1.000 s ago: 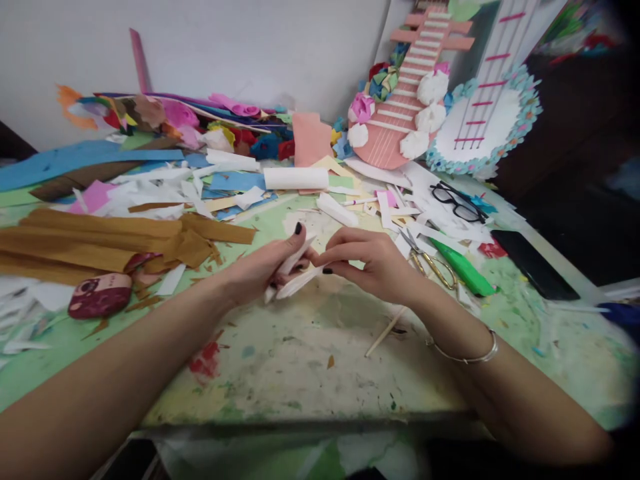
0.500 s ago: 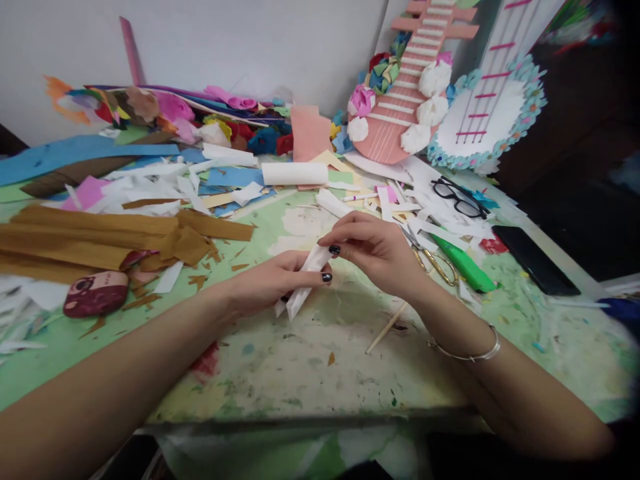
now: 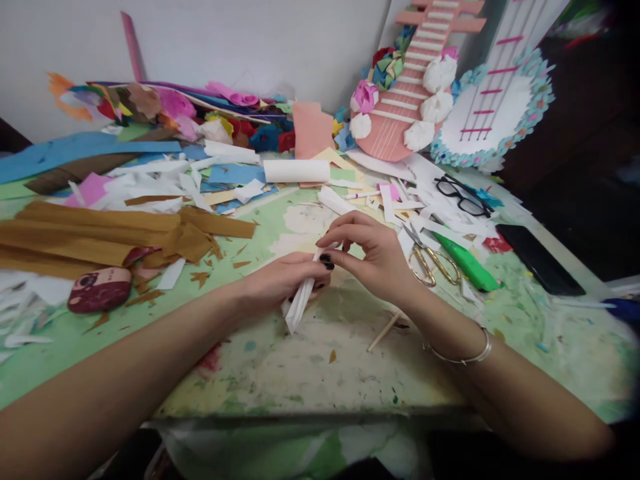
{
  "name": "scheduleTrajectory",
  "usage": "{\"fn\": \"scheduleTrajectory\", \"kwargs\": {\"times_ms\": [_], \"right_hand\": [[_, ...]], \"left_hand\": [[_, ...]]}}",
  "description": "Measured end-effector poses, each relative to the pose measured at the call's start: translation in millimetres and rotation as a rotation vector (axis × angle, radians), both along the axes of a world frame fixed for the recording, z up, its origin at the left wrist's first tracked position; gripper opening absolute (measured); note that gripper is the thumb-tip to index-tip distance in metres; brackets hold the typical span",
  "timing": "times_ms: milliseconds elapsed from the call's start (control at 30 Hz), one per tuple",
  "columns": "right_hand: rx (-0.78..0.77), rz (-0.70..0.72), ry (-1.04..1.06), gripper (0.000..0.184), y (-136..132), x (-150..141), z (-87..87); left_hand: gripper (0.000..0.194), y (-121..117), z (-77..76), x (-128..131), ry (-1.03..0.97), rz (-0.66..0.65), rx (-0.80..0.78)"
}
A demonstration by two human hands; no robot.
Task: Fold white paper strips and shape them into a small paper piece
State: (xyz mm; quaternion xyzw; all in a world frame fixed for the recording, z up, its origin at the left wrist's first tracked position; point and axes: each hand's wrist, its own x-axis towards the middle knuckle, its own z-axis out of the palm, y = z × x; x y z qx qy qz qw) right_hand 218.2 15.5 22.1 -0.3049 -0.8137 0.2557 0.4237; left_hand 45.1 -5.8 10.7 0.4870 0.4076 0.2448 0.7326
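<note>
A narrow folded strip of white paper (image 3: 301, 303) slants down between my hands over the middle of the table. My left hand (image 3: 287, 277) is closed around it, with the thumb on top. At its upper end, my right hand (image 3: 360, 253) pinches the paper between thumb and fingertips, close to the left thumb. Part of the strip is hidden by my fingers. A thin wooden stick (image 3: 384, 331) lies below my right wrist. Gold-handled scissors (image 3: 431, 257) rest just right of that hand.
Brown crepe paper (image 3: 100, 233) and a dark red case (image 3: 100, 290) lie left. A white paper roll (image 3: 297, 171) sits behind my hands. Right are a green tube (image 3: 467, 263), glasses (image 3: 463, 195) and a phone (image 3: 540, 259). A pink paper instrument (image 3: 400, 127) leans on the wall.
My right fingers have come down closer to the left thumb. The white paper now looks narrower and more bunched, its lower end pointing further down. The view has shifted slightly.
</note>
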Motion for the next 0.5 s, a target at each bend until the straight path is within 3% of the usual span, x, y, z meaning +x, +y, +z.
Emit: {"fn": "scheduleTrajectory", "kwargs": {"times_ms": [200, 400, 500], "right_hand": [[-0.19, 0.192, 0.038, 0.014, 2.3, 1.7, 0.2], [-0.249, 0.118, 0.089, 0.009, 6.2, 4.5, -0.5], [-0.254, 0.125, 0.116, 0.008, 7.4, 5.2, -1.6]], "left_hand": [[0.022, -1.6, -1.5, -3.0, -0.133, -0.094, -0.036], [0.018, -1.2, -0.7, -7.1, -0.328, -0.082, -0.176], [0.026, 1.1, 0.2, -7.7, -0.364, -0.091, -0.224]]}}
